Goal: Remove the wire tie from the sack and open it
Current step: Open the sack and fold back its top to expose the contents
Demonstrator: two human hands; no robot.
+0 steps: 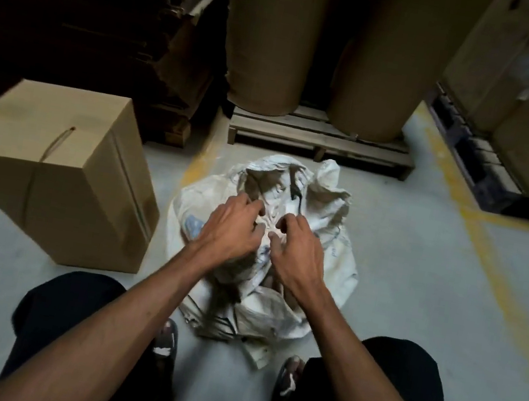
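A crumpled white woven sack (330,211) stands on the grey floor between my knees. Its top is bunched into a neck in the middle, with loose fabric flaring behind it. My left hand (230,229) grips the bunched fabric on the left side of the neck, fingers curled into it. My right hand (296,250) pinches the fabric right beside it, fingers curled. The two hands nearly touch. The wire tie itself is hidden under my fingers and the folds.
A closed cardboard box (56,174) stands on the floor to the left of the sack. Behind the sack is a wooden pallet (317,139) bearing large brown paper rolls (275,35). Stacked flat cardboard (87,16) fills the back left. Yellow floor lines run on the right.
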